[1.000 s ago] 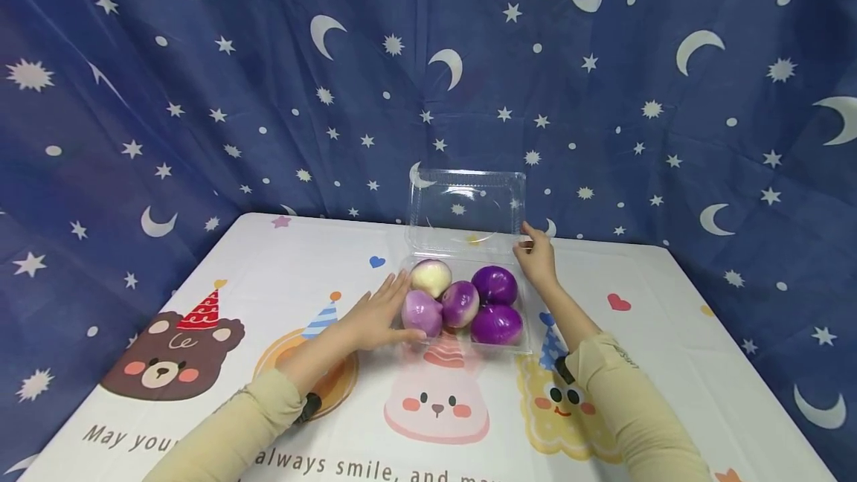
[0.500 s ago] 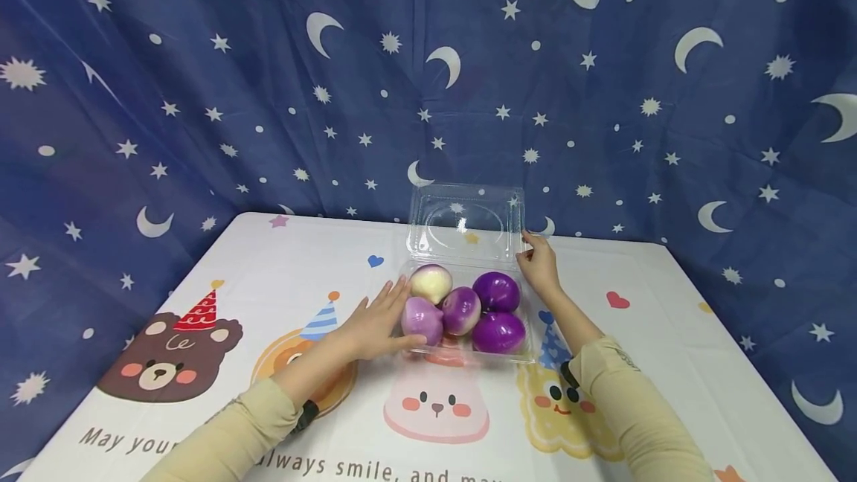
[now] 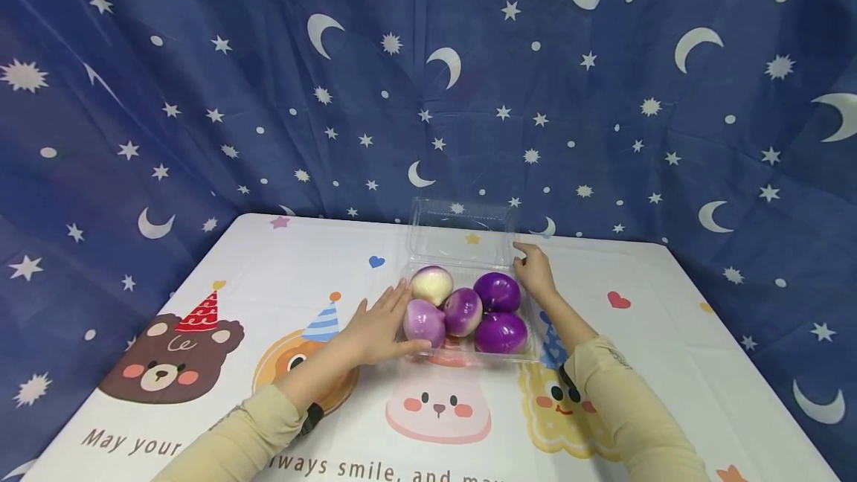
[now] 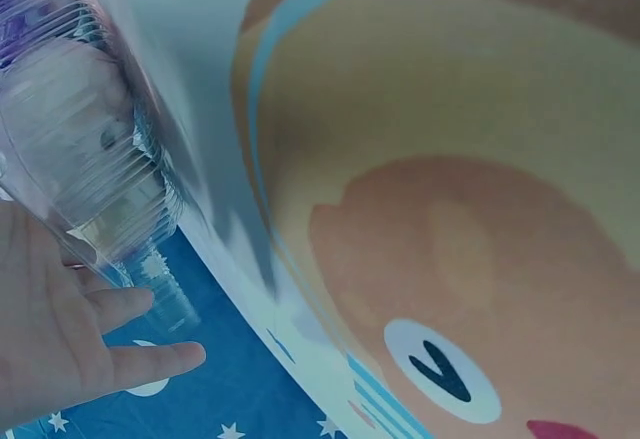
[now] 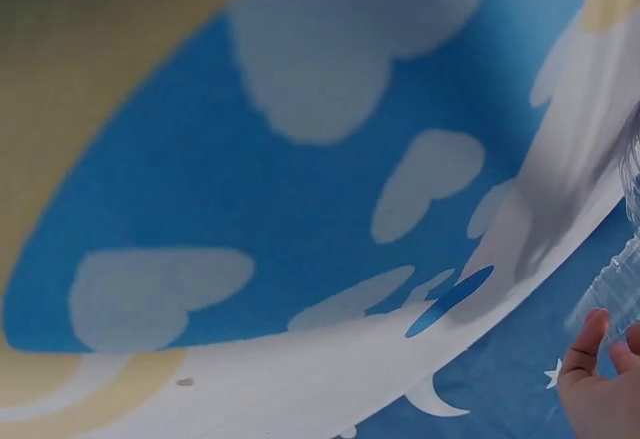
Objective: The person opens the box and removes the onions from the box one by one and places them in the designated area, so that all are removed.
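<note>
Several shiny purple onions [image 3: 463, 312] sit in a clear plastic clamshell box [image 3: 512, 358] in the head view, one mostly cream-coloured. The box's see-through lid [image 3: 462, 240] is raised and leans back toward the curtain. My left hand [image 3: 376, 327] lies along the box's left side, fingers straight and spread, thumb near its front edge. In the left wrist view, that palm [image 4: 45, 324] is beside the ribbed box wall. My right hand [image 3: 535, 272] is at the lid's right edge with bent fingers. Whether the right fingertips [image 5: 594, 327] pinch the lid or merely lie against it is unclear.
A white tablecloth [image 3: 228, 251] printed with cartoon animals, hearts and lettering covers the table. Behind the table's far edge hangs a blue curtain [image 3: 375, 132] with moons and stars, close behind the lid.
The lid has tilted farther back and its top edge has dropped. My right hand has moved slightly down and left. My left hand has stayed at the box's side, shifting only slightly.
</note>
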Tool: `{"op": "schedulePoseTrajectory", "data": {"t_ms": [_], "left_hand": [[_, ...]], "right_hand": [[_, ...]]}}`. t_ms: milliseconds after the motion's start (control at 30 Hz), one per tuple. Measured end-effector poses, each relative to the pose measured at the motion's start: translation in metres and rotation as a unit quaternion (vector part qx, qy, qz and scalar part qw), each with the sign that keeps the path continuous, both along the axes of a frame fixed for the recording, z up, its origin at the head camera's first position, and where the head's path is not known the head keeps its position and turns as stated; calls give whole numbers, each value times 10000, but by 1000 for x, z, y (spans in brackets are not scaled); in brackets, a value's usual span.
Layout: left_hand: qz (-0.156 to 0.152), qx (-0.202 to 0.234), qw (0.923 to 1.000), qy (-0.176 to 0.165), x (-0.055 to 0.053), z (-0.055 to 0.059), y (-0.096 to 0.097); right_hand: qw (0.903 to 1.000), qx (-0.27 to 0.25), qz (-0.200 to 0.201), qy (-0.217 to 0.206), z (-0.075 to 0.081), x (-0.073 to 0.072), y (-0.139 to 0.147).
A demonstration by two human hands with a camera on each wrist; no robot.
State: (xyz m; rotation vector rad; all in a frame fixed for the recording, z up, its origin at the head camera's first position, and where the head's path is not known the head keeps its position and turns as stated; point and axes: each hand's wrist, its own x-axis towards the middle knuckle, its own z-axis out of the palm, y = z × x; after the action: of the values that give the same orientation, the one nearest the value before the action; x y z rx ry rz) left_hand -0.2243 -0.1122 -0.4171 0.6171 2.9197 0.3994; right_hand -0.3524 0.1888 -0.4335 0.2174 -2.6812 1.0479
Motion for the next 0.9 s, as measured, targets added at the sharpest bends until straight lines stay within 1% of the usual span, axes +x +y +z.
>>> {"op": "schedulePoseTrajectory", "data": {"t_ms": [200, 333, 467, 600, 700, 833, 900], "left_hand": [[-30, 112, 9999, 48, 2, -1, 2], [-25, 210, 9997, 86, 3, -3, 3], [33, 408, 9992, -1, 4, -6, 3], [24, 553, 9984, -82, 3, -7, 3], [-4, 620, 9979, -179, 2, -7, 1], [-123, 774, 9965, -294, -1, -6, -4], [-198, 816, 9961, -253, -3, -6, -6]], "right_hand": [[9991, 65, 18, -421, 0, 0, 1], [9983, 101, -19, -573, 0, 0, 1], [9980, 127, 14, -618, 0, -1, 1], [9980, 237, -28, -584, 0, -2, 1], [9980, 403, -139, -459, 1, -1, -1], [9973, 616, -268, -292, 3, 1, -3], [9971, 665, -291, -238, 4, 2, -3]]}}
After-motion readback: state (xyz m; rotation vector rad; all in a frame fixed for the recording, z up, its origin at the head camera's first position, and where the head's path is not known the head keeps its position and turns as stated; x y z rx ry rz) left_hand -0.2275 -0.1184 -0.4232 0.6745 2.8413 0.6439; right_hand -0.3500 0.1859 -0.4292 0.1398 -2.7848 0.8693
